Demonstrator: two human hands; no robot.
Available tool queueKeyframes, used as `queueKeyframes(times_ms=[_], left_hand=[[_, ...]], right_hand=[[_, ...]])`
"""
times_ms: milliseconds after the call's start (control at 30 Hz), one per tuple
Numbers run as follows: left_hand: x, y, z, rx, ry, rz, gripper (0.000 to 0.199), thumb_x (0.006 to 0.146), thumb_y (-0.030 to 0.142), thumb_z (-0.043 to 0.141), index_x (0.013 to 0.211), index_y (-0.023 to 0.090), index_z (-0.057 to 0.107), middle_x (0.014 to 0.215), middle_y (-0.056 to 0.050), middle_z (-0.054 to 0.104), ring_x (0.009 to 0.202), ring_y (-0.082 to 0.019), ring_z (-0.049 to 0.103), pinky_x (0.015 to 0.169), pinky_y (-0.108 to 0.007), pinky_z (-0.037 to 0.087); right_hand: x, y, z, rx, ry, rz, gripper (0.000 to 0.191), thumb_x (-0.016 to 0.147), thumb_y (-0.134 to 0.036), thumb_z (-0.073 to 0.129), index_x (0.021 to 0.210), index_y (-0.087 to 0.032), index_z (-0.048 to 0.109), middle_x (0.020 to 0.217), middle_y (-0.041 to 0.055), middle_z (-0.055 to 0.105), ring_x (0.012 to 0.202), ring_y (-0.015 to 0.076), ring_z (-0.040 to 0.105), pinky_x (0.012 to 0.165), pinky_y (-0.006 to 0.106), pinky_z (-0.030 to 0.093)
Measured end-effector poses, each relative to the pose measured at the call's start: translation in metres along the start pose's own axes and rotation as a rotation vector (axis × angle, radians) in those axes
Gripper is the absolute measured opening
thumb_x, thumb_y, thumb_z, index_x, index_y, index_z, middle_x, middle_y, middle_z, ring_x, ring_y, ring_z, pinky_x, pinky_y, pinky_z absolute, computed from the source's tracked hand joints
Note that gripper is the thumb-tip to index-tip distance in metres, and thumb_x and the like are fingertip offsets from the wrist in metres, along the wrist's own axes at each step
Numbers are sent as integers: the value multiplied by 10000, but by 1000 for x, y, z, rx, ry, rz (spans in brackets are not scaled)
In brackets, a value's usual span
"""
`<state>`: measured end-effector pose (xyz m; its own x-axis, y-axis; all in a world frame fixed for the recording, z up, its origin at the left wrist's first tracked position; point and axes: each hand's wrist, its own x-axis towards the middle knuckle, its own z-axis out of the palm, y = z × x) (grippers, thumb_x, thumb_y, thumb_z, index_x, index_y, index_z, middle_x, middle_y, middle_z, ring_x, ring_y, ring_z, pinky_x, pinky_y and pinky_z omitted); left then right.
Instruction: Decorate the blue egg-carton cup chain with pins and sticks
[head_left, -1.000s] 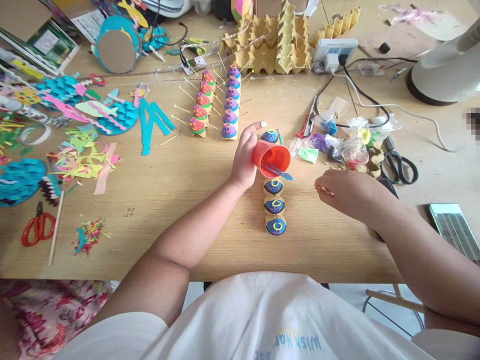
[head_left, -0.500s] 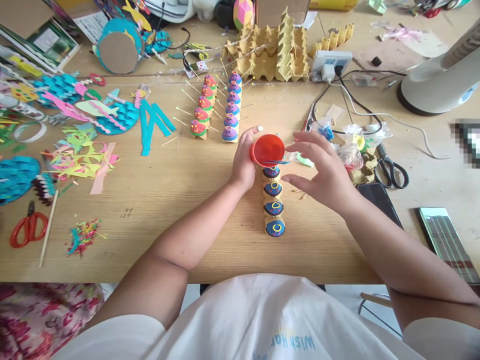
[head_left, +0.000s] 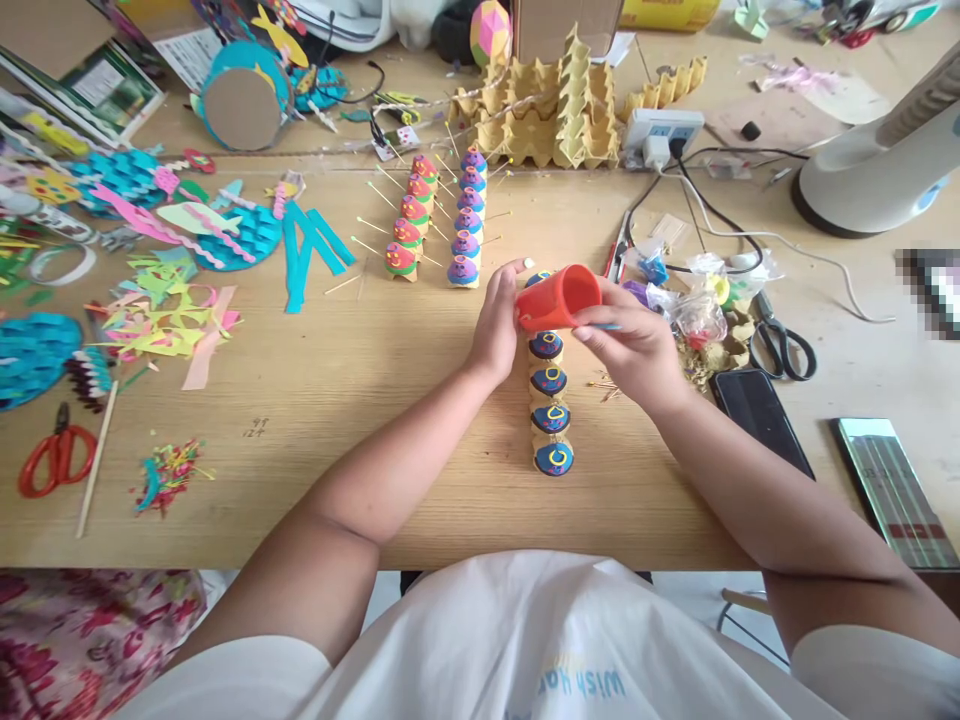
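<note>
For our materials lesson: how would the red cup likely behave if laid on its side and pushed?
The red cup would probably roll, likely in a curve: its wall is round and looks narrower toward the base. It seems fairly stiff, as the wall shows no clear dent beside the left hand. Its smooth-looking surface may also slide easily.
</note>
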<state>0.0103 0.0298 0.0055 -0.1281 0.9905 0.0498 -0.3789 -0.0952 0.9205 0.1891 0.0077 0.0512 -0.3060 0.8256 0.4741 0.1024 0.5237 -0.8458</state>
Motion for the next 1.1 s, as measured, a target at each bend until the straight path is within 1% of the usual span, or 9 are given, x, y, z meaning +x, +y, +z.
queueKeyframes(times_ms=[167, 333, 600, 767, 867, 933, 967, 1033, 1100], left_hand=[[4, 3, -1, 7, 50, 14, 609, 990, 789, 492, 1241, 248, 613, 856, -36, 738, 595, -111, 534, 507, -237, 347], [2, 6, 1, 41, 65, 26, 529, 1012, 737, 505, 1207, 257, 613, 839, -18, 729, 590, -102, 515, 518, -230, 333], [1, 9, 1, 64, 95, 49, 452, 1038, 663, 520, 1214, 256, 605, 826, -10, 720, 584, -99, 493, 518, -230, 331], [1, 8, 1, 58, 82, 44, 389, 1066, 600, 499, 1211, 252, 593, 811, -9, 719, 580, -99, 490, 515, -223, 342], [2, 8, 1, 59, 87, 44, 392, 1065, 601, 503, 1206, 247, 593, 806, -6, 719, 572, -95, 484, 508, -217, 340], [3, 8, 1, 60, 94, 49, 411, 1059, 615, 513, 1209, 241, 593, 806, -5, 720, 568, -91, 481, 504, -215, 337], [3, 8, 1, 61, 96, 57, 420, 1057, 622, 516, 1210, 238, 593, 806, -4, 720, 567, -89, 479, 503, -214, 335], [3, 7, 0, 66, 98, 72, 425, 1057, 624, 516, 1208, 234, 594, 808, -2, 720, 571, -86, 479, 506, -210, 336], [3, 7, 0, 72, 97, 77, 411, 1062, 609, 513, 1213, 236, 595, 811, -2, 718, 579, -86, 481, 510, -206, 340]], right_hand=[[-22, 12, -39, 437, 418, 467, 236, 887, -545, 856, 999, -346, 796, 1171, -23, 803, 1166, 175, 766, 1070, 370, 656], [-53, 11, -80, 674, 505, 778, 355, 922, -637, 774, 1075, -318, 743, 1194, 28, 804, 1142, 184, 789, 853, 281, 721], [-57, -29, -76, 1013, 957, 952, 376, 1117, -569, 459, 1031, -270, 671, 1210, 72, 788, 981, 139, 801, 654, 220, 689], [-30, -52, -85, 990, 980, 812, 389, 1116, -554, 467, 1068, -224, 668, 1243, 137, 757, 883, 157, 783, 591, 211, 665], [-4, -34, -109, 864, 970, 713, 418, 1096, -597, 499, 1102, -218, 675, 1201, 140, 742, 935, 159, 766, 639, 205, 650], [16, -9, -132, 631, 995, 635, 399, 1120, -552, 458, 1116, -220, 679, 1088, 117, 737, 916, 145, 746, 653, 200, 610], [25, 4, -143, 427, 976, 590, 367, 1141, -457, 432, 1099, -197, 687, 1025, 108, 734, 865, 135, 727, 687, 226, 595], [41, 30, -163, -150, 856, 469, 125, 1042, -233, 641, 1022, -151, 733, 875, 49, 698, 747, 120, 650, 758, 293, 549], [54, 49, -178, -678, 642, 500, 154, 927, -275, 797, 925, -121, 793, 747, 9, 646, 649, 101, 464, 733, 337, 457]])
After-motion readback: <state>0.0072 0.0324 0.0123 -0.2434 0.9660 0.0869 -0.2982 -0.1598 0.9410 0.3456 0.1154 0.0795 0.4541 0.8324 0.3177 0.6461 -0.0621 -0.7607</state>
